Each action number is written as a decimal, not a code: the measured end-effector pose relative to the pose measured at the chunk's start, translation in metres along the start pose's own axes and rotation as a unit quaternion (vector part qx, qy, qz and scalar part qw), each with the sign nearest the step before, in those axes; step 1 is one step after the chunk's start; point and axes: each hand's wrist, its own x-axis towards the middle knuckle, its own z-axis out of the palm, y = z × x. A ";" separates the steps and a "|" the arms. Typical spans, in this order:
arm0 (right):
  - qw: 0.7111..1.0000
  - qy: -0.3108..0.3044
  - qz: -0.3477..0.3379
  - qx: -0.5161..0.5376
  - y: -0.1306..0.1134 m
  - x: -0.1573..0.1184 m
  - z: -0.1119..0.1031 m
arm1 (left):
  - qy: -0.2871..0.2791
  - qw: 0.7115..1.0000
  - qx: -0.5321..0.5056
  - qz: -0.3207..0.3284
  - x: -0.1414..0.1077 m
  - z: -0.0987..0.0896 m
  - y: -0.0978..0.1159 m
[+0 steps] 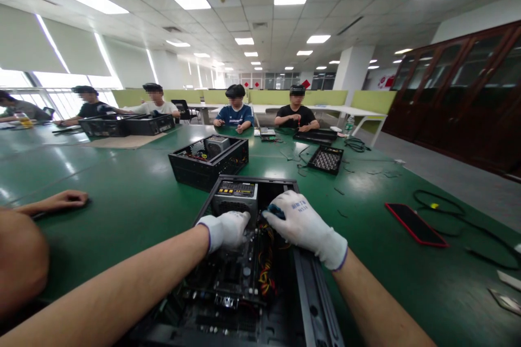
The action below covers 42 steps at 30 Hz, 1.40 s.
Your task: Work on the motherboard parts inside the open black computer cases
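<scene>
An open black computer case [321, 295] lies in front of me, its inside facing up. My left hand [228, 229], in a white glove, is closed just below the power supply [236, 191], over the upper part of the motherboard [232, 274]. Whatever its fingers pinch is hidden. My right hand [303, 222], also gloved, reaches over the case's right side with thumb and fingers curled together. A dark bluish patch shows between them, too unclear to name. Below that hand runs a bundle of red, yellow and black cables [266, 274].
Another open computer case [207, 165] stands just beyond mine. To the right lie a red-edged black phone-like slab [415, 224], black cables [443, 203] and a dark tray [325, 159]. A neighbour's hand [67, 200] rests at the left; several people sit across the green table [134, 173].
</scene>
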 end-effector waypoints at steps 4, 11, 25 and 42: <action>1.000 0.001 -0.003 0.017 0.001 0.000 0.000 | -0.005 1.000 0.004 0.005 0.002 0.000 0.001; 1.000 0.000 -0.004 0.026 0.000 -0.001 -0.002 | -0.017 0.999 0.034 0.013 0.004 -0.002 0.002; 0.999 0.006 -0.020 0.030 0.006 0.000 0.001 | -0.035 0.998 0.036 -0.033 0.013 -0.003 -0.003; 0.988 0.034 -0.031 0.151 0.020 -0.006 -0.001 | -0.097 0.991 0.092 -0.029 0.006 -0.001 0.009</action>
